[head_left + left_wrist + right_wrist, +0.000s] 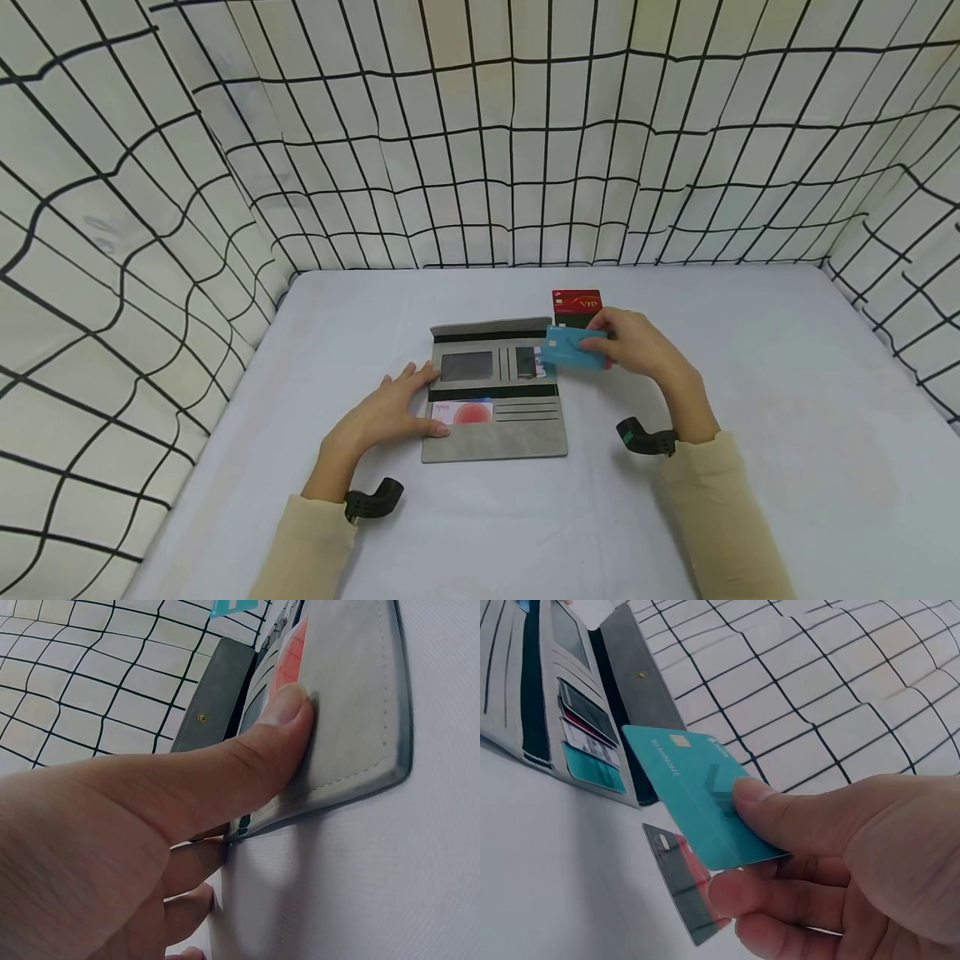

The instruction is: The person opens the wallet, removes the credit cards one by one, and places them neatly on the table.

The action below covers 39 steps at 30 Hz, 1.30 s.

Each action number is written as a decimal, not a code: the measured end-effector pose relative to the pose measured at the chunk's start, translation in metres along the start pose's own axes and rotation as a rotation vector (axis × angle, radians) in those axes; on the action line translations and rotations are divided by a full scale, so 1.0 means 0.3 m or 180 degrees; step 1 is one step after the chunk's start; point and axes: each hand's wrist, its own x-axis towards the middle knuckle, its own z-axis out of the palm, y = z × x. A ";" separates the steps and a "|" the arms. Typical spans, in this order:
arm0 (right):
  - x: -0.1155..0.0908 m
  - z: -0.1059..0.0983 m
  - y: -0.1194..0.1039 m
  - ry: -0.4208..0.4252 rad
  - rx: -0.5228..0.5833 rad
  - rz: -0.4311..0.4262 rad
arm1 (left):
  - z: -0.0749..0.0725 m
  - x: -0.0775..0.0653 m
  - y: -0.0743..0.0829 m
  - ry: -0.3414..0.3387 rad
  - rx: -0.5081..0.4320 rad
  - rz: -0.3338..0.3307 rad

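A grey wallet (510, 442) lies unfolded on the table. My left hand (386, 412) is spread at its left side, the thumb (285, 709) pressing on the lower panel and the other fingers along the edge. My right hand (637, 342) pinches a teal bank card (682, 787) between thumb and fingers. In the head view the card overlaps the wallet's upper right edge; its chip end points toward the wallet. Several cards sit in the upper right slots, a teal card (592, 769) outermost. A white card with a red circle (472, 412) fills the lower left pocket.
A red and black card marked VIP (577, 300) lies on the white table (787, 375) just behind the right hand. White walls with a black grid net (547, 129) rise at the back and sides. Each wrist wears a black camera (647, 437).
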 end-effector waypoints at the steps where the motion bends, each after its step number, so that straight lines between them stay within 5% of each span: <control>1: -0.002 -0.007 0.008 -0.0023 0.0024 0.0055 | 0.000 0.000 0.001 -0.0001 -0.0001 0.0005; 20: -0.010 -0.017 0.089 -0.0165 0.0012 0.0532 | 0.003 0.002 0.010 -0.0005 -0.0008 -0.0029; 29: 0.020 0.041 0.098 0.0163 -0.0141 0.0878 | 0.001 -0.004 0.006 0.0001 -0.0003 -0.0039; 39: 0.051 0.100 0.106 0.0511 -0.0285 0.0871 | 0.000 -0.001 0.004 0.0003 0.0013 0.0013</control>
